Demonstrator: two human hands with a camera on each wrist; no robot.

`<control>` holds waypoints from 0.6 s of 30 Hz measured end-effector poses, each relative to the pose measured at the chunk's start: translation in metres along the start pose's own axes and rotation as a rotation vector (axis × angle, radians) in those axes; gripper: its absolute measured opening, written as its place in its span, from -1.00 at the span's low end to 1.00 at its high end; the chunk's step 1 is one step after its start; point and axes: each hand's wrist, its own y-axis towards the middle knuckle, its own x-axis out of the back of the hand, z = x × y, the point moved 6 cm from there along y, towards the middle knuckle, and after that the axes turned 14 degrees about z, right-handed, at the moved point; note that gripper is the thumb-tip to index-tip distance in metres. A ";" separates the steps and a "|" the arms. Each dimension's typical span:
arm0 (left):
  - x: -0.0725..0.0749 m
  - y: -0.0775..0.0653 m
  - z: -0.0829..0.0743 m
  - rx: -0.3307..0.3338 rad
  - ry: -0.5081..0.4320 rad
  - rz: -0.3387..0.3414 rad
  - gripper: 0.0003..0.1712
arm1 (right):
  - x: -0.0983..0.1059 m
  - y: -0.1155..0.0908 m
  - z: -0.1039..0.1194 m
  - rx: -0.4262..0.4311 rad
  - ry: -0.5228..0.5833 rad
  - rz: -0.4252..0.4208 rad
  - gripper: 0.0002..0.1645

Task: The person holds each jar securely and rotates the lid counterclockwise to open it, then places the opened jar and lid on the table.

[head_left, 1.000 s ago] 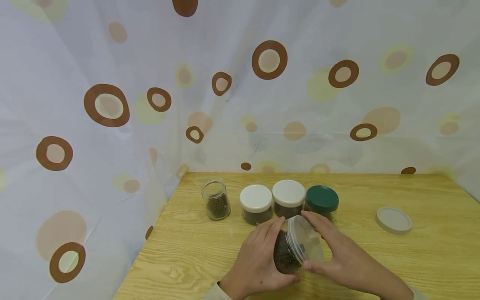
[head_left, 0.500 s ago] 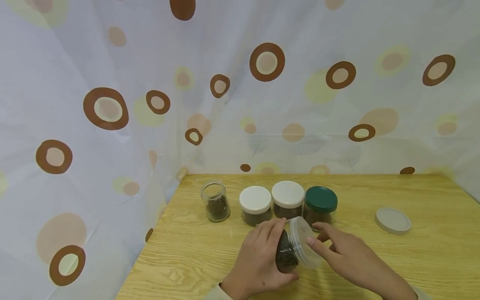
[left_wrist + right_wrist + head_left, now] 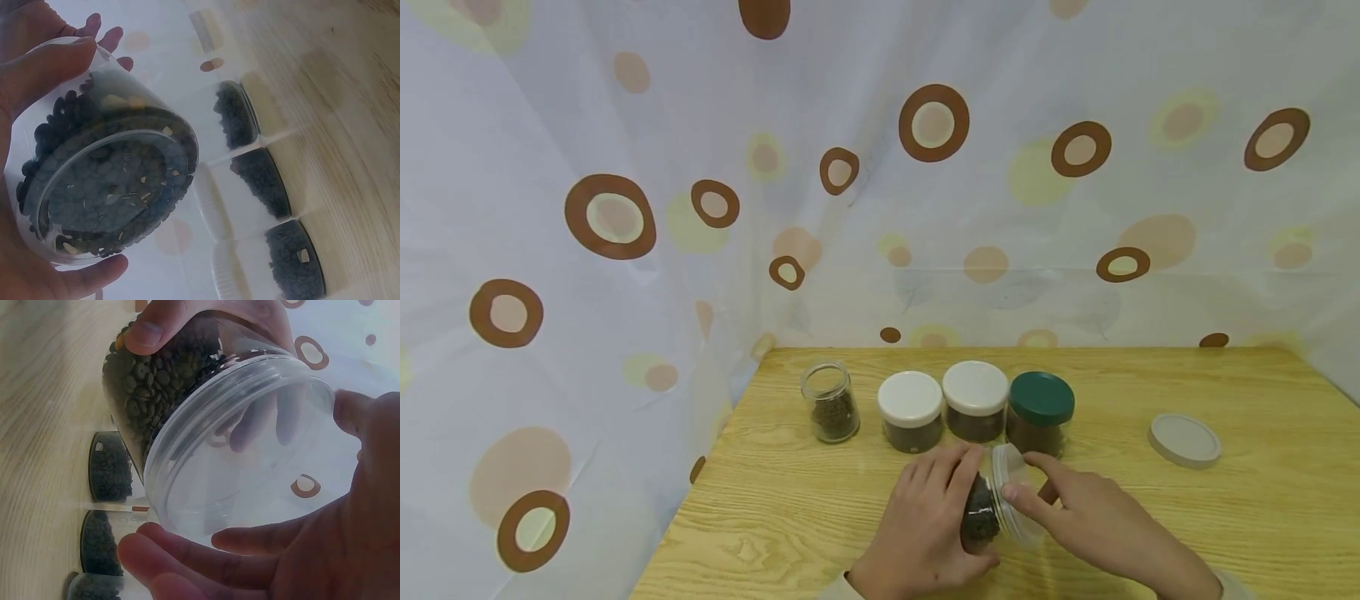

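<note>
My left hand (image 3: 925, 525) grips a clear jar (image 3: 979, 518), tilted so its mouth faces right. Dark, bean-like pieces with a few pale bits show through its wall and base in the left wrist view. A translucent lid (image 3: 215, 456) sits over the mouth; whether it is threaded tight I cannot tell. Across the lid's rim lie the thumb and fingers of my right hand (image 3: 1101, 517), which holds it from opposite edges. In the left wrist view, the jar's round base (image 3: 112, 187) points toward the camera.
Behind the hands stand an uncovered glass jar (image 3: 833, 408), two white-lidded jars (image 3: 912, 404) and a green-lidded jar (image 3: 1041, 404), all with dark contents. A pale lid (image 3: 1184, 440) lies on the wooden table (image 3: 760, 517) at right. A patterned sheet (image 3: 1000, 192) hangs behind.
The jar and both hands have shifted slightly right and down. My right fingers loosened from the lid's rim and closed in on it again at a different spot. The standing jars stayed put.
</note>
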 end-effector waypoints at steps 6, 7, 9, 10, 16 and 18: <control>-0.001 -0.003 0.004 0.009 -0.054 -0.003 0.36 | -0.003 -0.002 0.006 0.162 0.019 0.035 0.03; -0.001 -0.003 0.005 0.012 -0.063 -0.002 0.36 | -0.004 -0.003 0.007 0.200 0.004 0.028 0.04; 0.000 -0.004 0.006 0.016 -0.066 -0.004 0.36 | -0.004 -0.006 0.009 0.265 -0.041 -0.001 0.07; 0.000 -0.004 0.006 0.017 -0.068 -0.004 0.36 | -0.004 -0.007 0.010 0.289 -0.072 -0.020 0.09; 0.001 -0.005 0.006 0.022 -0.074 0.004 0.36 | -0.003 -0.009 0.013 0.368 -0.162 -0.098 0.12; 0.001 -0.005 0.006 0.024 -0.071 0.005 0.36 | -0.003 -0.009 0.013 0.378 -0.173 -0.108 0.12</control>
